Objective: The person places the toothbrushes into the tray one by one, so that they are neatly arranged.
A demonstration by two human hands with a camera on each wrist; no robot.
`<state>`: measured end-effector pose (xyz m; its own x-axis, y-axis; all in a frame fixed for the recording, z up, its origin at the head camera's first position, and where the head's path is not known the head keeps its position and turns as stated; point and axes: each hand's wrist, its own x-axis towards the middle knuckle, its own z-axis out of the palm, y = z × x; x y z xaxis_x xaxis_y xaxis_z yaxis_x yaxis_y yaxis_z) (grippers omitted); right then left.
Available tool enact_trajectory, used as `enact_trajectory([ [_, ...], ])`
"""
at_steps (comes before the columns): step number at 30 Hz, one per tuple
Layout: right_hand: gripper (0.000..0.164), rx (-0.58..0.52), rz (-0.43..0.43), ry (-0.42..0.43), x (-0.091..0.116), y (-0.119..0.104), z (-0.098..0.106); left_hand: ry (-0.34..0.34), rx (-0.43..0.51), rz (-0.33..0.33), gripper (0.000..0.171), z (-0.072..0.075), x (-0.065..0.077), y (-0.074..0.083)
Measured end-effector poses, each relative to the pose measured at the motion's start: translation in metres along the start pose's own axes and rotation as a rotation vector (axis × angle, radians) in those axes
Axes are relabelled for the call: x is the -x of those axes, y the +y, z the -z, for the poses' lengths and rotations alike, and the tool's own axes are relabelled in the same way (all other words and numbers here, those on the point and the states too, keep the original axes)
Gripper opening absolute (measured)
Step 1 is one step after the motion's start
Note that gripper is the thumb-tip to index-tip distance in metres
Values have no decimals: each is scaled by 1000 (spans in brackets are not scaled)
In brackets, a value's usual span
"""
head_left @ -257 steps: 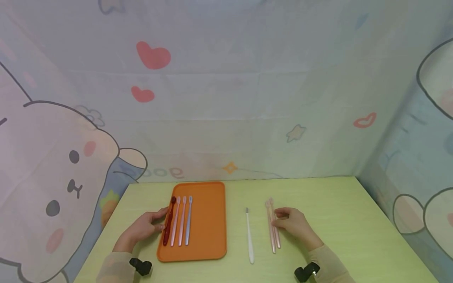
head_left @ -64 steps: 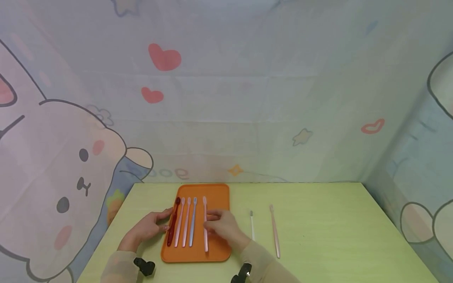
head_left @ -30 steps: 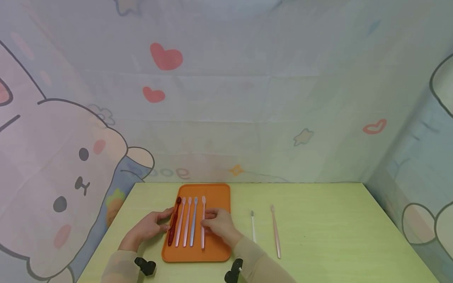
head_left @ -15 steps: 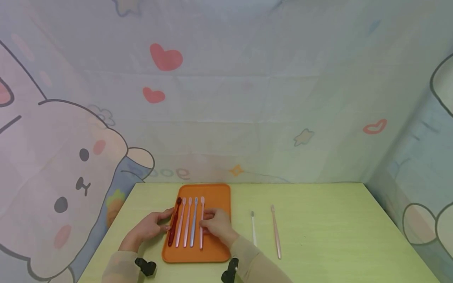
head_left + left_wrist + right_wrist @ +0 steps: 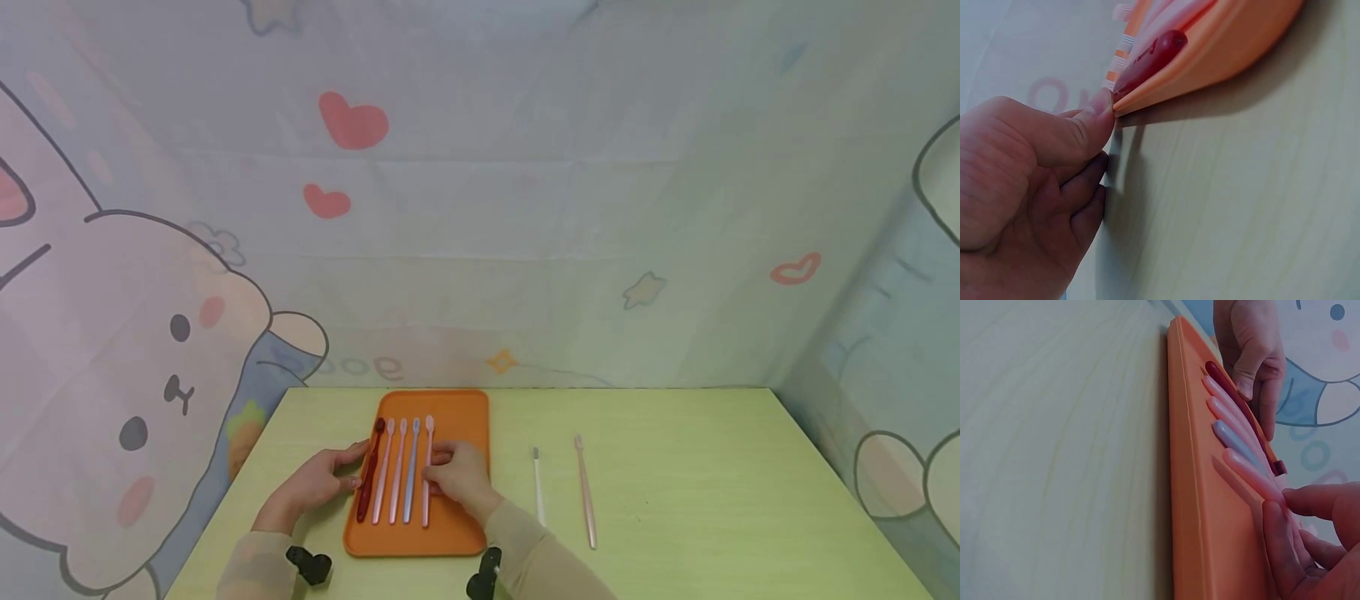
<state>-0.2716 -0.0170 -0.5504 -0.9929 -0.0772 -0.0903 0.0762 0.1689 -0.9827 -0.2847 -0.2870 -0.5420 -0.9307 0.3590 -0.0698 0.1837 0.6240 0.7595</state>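
My left hand (image 5: 317,480) holds the left rim of the orange tray (image 5: 459,417), its thumb on the rim beside the dark red toothbrush (image 5: 369,479). Between my right thumb and fingers a pink toothbrush (image 5: 426,510) is pinched by its handle, low over the tray; my right hand (image 5: 463,479) comes in from the right. To its left a blue toothbrush (image 5: 410,479), two pink toothbrushes (image 5: 396,479) and the red one lie side by side, heads away from me. The right wrist view shows the pinched handle (image 5: 1250,472) parallel to the blue one (image 5: 1235,444).
Right of the tray, a white toothbrush (image 5: 537,483) lies on the pale green table (image 5: 697,492), its lower end hidden by my right sleeve. Farther right lies a pale pink toothbrush (image 5: 586,500). A printed cloth (image 5: 480,208) hangs behind the table.
A pink toothbrush, earlier one of two at the right on the table, came onto the tray in my right hand and then shifted left towards the blue one. My left hand keeps its place.
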Motion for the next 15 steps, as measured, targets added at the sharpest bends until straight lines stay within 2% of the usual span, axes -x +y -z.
enact_trajectory([
  [15, 36, 111, 15, 60, -3, 2, -9, -3, 9, -6, 67, 0, 1, 1],
])
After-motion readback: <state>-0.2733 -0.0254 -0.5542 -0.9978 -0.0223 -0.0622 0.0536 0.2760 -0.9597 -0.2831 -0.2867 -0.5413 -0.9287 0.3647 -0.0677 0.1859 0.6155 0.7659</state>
